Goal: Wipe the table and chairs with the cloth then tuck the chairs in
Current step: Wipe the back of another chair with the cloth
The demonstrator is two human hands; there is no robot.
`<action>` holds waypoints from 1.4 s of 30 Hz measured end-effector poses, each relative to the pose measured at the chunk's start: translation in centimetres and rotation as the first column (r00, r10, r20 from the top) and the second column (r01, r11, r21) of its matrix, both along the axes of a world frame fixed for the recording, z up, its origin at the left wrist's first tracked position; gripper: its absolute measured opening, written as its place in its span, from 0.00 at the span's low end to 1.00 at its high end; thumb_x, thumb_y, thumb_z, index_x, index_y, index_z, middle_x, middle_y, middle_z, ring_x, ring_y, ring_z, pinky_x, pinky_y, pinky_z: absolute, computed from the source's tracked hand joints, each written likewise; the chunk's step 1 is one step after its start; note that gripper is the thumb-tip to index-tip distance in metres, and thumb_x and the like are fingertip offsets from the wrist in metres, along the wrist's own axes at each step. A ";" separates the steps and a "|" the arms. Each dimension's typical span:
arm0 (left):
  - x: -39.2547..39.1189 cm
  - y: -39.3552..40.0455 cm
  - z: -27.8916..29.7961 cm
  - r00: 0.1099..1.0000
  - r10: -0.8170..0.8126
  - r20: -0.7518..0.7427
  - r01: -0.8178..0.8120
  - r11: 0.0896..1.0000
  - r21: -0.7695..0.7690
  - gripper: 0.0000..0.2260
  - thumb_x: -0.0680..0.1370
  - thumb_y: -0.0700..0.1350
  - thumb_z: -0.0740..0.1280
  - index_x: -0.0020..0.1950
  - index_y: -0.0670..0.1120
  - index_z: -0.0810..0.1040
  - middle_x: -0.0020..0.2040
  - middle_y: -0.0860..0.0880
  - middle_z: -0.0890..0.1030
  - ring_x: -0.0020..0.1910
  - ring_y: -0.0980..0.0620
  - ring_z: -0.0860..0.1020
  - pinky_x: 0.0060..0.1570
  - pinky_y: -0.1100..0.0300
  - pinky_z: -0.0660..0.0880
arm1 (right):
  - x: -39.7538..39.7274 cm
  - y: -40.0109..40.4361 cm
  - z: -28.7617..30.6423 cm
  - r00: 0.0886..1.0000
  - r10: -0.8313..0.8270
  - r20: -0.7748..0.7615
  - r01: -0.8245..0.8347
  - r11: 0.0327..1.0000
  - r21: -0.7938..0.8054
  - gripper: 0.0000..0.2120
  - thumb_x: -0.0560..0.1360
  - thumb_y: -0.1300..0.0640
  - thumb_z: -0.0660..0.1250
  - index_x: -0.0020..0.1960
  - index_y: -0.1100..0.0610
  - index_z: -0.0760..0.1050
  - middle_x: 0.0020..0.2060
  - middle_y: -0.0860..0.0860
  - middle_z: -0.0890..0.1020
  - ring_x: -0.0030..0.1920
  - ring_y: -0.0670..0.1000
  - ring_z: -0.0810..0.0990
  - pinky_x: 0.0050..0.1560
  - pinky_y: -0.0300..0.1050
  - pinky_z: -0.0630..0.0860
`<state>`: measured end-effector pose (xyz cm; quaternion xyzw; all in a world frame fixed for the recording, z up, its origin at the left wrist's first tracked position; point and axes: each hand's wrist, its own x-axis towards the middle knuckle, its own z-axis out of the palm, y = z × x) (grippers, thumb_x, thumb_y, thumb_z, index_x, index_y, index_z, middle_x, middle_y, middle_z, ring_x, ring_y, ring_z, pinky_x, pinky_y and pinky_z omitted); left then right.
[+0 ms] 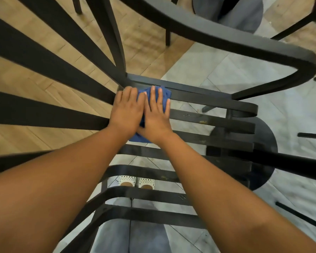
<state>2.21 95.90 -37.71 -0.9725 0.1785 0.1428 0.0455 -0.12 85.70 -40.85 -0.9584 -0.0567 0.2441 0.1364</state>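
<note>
A black slatted chair (208, 125) fills the view from above; its seat slats run across the middle and its back slats fan out to the left. A blue cloth (162, 96) lies on the seat slats near the back. My left hand (126, 110) and my right hand (156, 115) press flat on the cloth side by side, fingers straight. Most of the cloth is hidden under my hands. Small crumbs (202, 122) sit on a slat to the right.
The chair's curved armrest (263, 52) arches over the upper right. A round black table base (263, 152) stands on the grey tiles at right. Wooden flooring (44, 83) lies to the left. My feet (136, 182) show through the slats. Other chair legs (168, 38) stand beyond.
</note>
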 end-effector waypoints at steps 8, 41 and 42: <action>1.2 -0.1 -0.8 0.983 -0.170 -0.071 0.181 0.962 0.203 0.16 0.80 0.44 0.56 0.66 0.41 0.60 0.59 0.42 0.70 0.55 0.45 0.71 0.56 0.53 0.67 | -0.3 0.8 -2.4 0.991 -0.008 0.134 0.019 0.996 -0.083 0.48 0.71 0.33 0.58 0.77 0.58 0.41 0.76 0.56 0.40 0.75 0.57 0.36 0.71 0.60 0.33; 1.8 1.0 -0.5 0.893 -0.424 -0.149 0.412 0.643 0.646 0.18 0.81 0.53 0.54 0.64 0.42 0.64 0.56 0.44 0.71 0.56 0.48 0.71 0.58 0.55 0.66 | -4.3 -8.6 -2.6 0.939 -0.235 0.251 0.277 0.949 -0.149 0.34 0.73 0.44 0.51 0.77 0.51 0.52 0.77 0.54 0.48 0.76 0.58 0.42 0.70 0.66 0.40; 1.8 0.9 -0.4 0.898 -0.412 -0.151 0.405 0.645 0.648 0.18 0.82 0.53 0.52 0.64 0.42 0.64 0.56 0.45 0.71 0.56 0.48 0.71 0.58 0.55 0.66 | -4.4 -9.2 -2.4 0.928 -0.266 0.260 0.310 0.939 -0.147 0.34 0.72 0.45 0.51 0.77 0.51 0.53 0.77 0.55 0.48 0.76 0.58 0.42 0.70 0.66 0.39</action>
